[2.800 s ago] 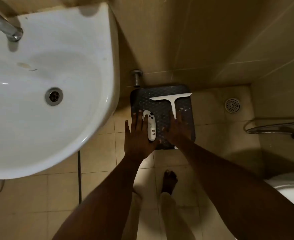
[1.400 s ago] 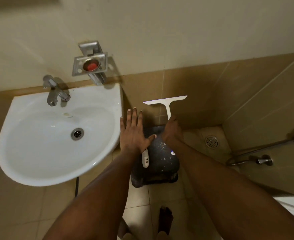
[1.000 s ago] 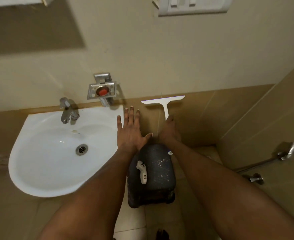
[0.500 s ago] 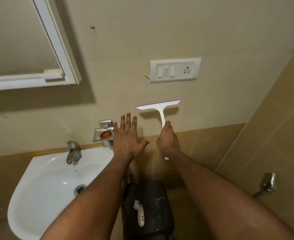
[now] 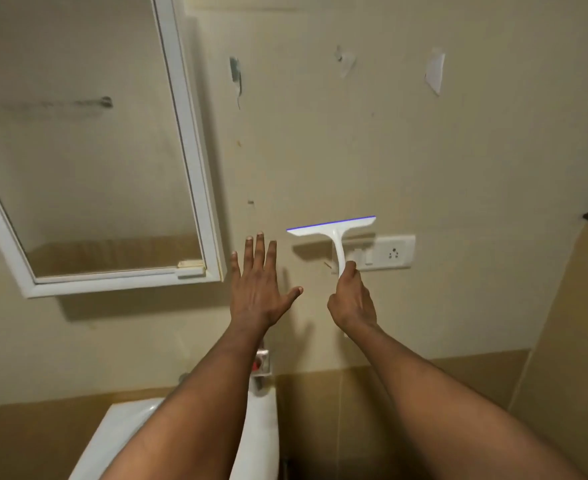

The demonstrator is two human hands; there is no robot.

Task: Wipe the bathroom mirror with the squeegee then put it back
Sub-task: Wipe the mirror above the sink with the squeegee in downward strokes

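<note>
A white-framed mirror (image 5: 95, 150) hangs on the cream wall at the upper left. My right hand (image 5: 352, 299) grips the handle of a white squeegee (image 5: 332, 227), blade up, with a blue rubber edge. The squeegee is held upright in front of the wall, right of the mirror and apart from it. My left hand (image 5: 258, 282) is raised flat with fingers spread, empty, just below the mirror's lower right corner.
A white switch and socket plate (image 5: 389, 252) sits on the wall behind the squeegee. A white sink (image 5: 261, 431) lies below, partly hidden by my left forearm. A metal soap holder (image 5: 262, 365) peeks out beside that arm. Tan tiles cover the lower wall.
The squeegee came up off the dark stool on the floor in my right hand. My view and both hands rose from the floor to mirror height; the stool is out of view.
</note>
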